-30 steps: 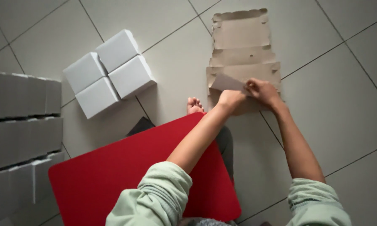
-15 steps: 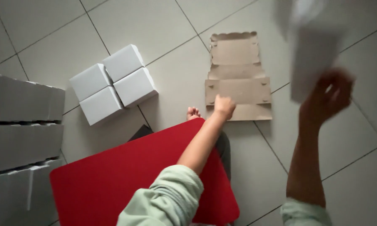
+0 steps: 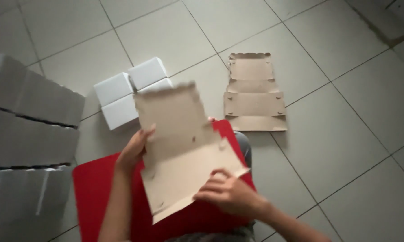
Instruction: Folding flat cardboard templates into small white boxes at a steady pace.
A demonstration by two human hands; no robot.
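Newly lifted: 1 cardboard blank [image 3: 184, 148], 2 hands

Bare forearms, no sleeves; grey trousers [image 3: 243, 144].

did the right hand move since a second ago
Yes. The right hand has come back from the stack of flat cardboard on the floor to the cardboard sheet over the red board.

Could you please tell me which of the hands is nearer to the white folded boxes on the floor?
Left. The left hand sits just below the white folded boxes; the right hand is farther down-right.
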